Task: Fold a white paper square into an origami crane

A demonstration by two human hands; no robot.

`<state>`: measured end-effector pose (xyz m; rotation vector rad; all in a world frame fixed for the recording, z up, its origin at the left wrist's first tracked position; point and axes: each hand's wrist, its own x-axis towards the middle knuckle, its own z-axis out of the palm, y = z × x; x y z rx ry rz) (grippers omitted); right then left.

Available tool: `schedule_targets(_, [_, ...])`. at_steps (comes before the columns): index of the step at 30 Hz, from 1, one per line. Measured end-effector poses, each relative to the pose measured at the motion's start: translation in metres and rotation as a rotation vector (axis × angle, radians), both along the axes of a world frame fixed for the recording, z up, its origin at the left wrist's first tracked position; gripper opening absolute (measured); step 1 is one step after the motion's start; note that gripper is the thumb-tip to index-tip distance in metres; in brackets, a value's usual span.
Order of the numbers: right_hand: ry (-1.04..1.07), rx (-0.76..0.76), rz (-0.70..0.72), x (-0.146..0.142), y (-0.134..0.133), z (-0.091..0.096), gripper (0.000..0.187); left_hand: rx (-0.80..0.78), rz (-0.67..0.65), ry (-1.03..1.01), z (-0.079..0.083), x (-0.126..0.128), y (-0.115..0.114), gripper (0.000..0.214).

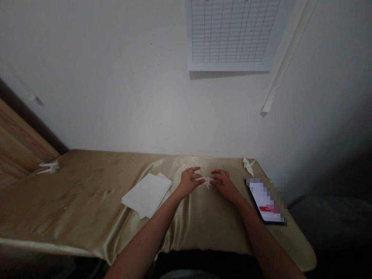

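A small white origami crane (207, 181) is held between my two hands, just above or on the gold tablecloth (215, 221). On its left side, my left hand (190, 181) pinches one wing between thumb and fingers. The opposite wing is gripped the same way by my right hand (222, 181). The crane's narrow middle shows between my thumbs, while its wing tips are hidden by my fingers. Left of my left hand lies a stack of white paper sheets (147, 193), slightly fanned.
A second paper crane (248, 166) rests at the back right, behind a phone (265, 201) with a lit screen. Another folded white paper (49, 167) lies at the far left. The white wall (116, 77) behind bears a printed grid sheet (229, 35).
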<state>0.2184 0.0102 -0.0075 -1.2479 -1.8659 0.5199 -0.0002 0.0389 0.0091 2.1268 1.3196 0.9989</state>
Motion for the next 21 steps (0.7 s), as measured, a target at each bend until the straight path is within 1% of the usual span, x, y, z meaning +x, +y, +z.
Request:
schedule_targets(8, [0.02,-0.006,-0.016,0.0014,0.0011,0.0006,0.022,-0.037,-0.021,-0.016,-0.0003,-0.0009,0.0026,0.005])
schedule_targets(15, [0.048,-0.029,0.004,0.0039,0.0034,0.0002,0.02,-0.039,-0.032,-0.049,0.0,-0.002,0.0022,0.002])
schedule_targets(21, [0.059,-0.063,-0.003,0.0057,0.0027,0.0036,0.018,-0.044,-0.024,-0.088,0.0018,-0.0029,0.0003,0.003])
